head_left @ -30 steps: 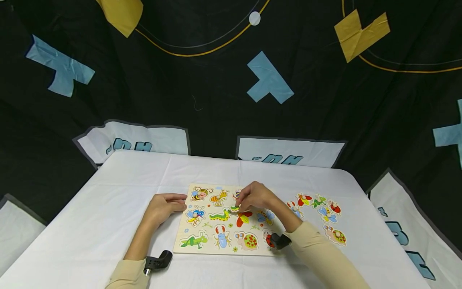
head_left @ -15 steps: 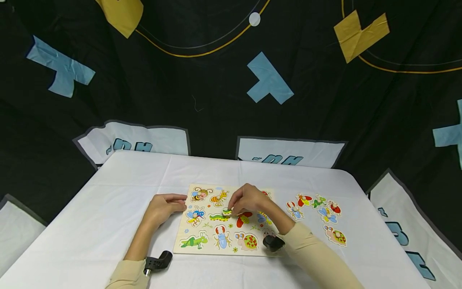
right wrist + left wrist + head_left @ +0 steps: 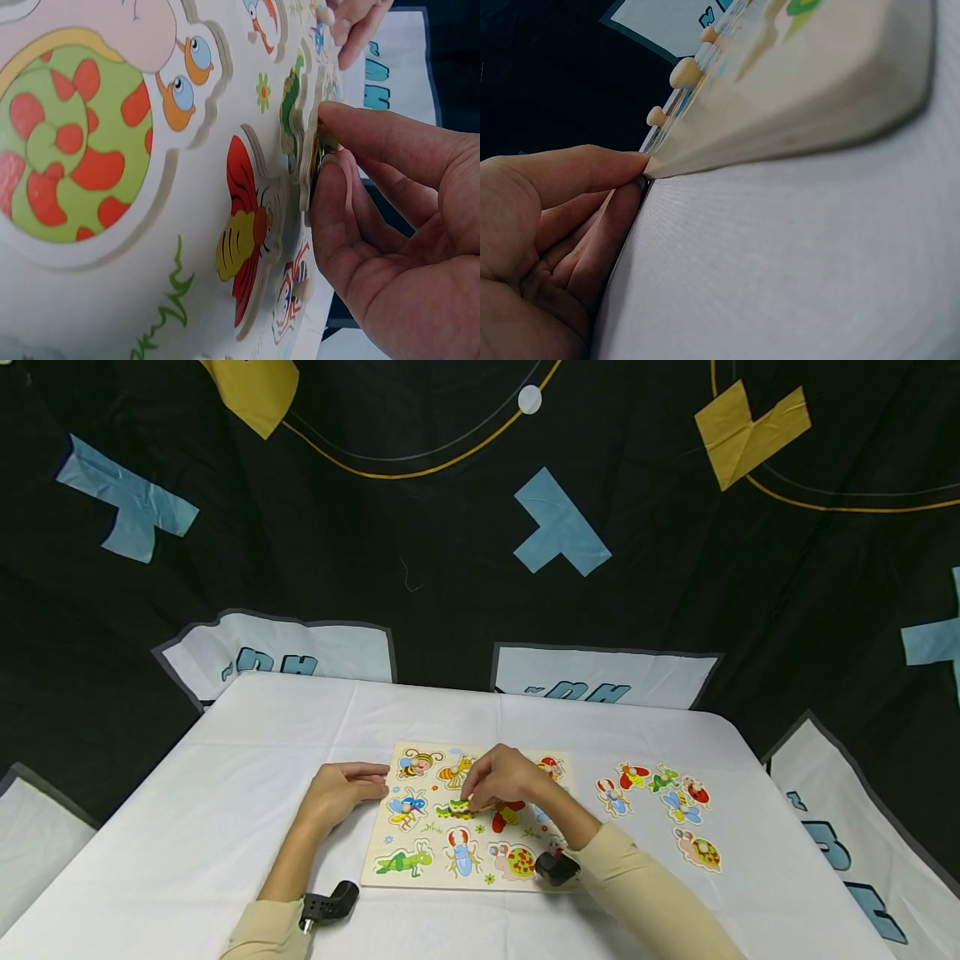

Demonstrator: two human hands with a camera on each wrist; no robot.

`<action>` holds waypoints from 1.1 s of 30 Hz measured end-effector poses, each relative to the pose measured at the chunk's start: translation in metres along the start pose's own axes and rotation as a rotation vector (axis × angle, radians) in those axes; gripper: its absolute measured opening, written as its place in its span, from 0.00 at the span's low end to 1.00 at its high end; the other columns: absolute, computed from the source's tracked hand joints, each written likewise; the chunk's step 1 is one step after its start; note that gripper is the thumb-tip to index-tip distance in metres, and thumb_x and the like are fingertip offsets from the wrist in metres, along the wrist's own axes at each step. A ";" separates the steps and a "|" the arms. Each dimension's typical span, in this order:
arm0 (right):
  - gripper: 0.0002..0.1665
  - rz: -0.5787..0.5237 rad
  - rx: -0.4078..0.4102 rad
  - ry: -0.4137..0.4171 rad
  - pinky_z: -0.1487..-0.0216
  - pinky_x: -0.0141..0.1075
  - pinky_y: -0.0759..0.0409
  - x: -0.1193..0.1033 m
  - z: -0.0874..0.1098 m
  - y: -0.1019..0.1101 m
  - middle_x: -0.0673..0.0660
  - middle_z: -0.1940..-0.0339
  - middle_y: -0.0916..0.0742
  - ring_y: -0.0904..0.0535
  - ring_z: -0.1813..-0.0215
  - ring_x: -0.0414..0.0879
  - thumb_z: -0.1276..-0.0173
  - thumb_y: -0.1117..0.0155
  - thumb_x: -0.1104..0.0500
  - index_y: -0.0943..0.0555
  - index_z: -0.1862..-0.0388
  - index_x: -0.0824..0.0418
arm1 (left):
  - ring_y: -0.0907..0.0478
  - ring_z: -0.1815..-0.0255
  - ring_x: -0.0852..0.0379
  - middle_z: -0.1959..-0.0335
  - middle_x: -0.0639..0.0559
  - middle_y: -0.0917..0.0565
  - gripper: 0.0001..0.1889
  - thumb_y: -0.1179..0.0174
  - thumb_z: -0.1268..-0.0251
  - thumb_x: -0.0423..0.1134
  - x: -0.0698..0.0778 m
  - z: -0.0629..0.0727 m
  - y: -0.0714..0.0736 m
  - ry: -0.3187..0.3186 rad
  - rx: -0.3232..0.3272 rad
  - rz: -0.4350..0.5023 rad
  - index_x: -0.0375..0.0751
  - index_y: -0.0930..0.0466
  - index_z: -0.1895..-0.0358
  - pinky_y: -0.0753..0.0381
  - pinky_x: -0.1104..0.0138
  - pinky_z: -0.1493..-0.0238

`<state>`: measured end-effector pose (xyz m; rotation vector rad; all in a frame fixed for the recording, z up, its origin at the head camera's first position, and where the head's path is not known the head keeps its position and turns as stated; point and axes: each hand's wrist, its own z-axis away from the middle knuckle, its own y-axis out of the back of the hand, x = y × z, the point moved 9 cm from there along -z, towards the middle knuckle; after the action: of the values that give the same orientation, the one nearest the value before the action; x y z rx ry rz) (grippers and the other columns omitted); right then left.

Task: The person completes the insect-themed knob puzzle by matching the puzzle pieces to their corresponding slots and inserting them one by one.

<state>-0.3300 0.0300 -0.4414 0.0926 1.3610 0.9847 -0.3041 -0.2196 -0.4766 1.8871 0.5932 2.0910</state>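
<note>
My right hand (image 3: 508, 777) pinches a green caterpillar puzzle piece (image 3: 460, 807) between thumb and fingertips, over the middle of a wooden peg puzzle board (image 3: 368, 870). In the right wrist view the caterpillar piece stands edge-on, close over the caterpillar-shaped recess (image 3: 289, 112) printed with the same picture; the fingers cover its knob. My left hand (image 3: 335, 795) lies at the board's left side, fingers extended. Its fingertips touch the edge there, as the left wrist view shows. Beside the caterpillar, a red-winged bug recess (image 3: 244, 232) holds no piece.
To the right of the board, several loose insect pieces lie on the white table (image 3: 757, 893), among them a snail (image 3: 697, 850), a stag beetle (image 3: 613, 797) and a ladybug (image 3: 696, 791). Knobbed pieces, such as the bee (image 3: 418, 763), sit in the board. A black curtain hangs behind.
My right hand has moved left across the board with the caterpillar piece, bringing it over the caterpillar picture and lower. My left hand has stayed at the board's edge.
</note>
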 end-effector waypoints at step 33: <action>0.07 0.050 0.024 0.041 0.73 0.30 0.29 -0.009 -0.003 -0.019 0.49 0.79 0.13 0.24 0.76 0.40 0.49 0.20 0.67 0.10 0.74 0.58 | 0.16 0.61 0.65 0.61 0.48 0.08 0.20 0.26 0.45 0.36 0.003 0.002 -0.001 -0.022 -0.010 0.038 0.38 0.12 0.47 0.26 0.74 0.54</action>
<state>-0.3216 0.0115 -0.4465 0.1261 1.4145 1.0172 -0.3022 -0.2174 -0.4745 1.9278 0.5458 2.0894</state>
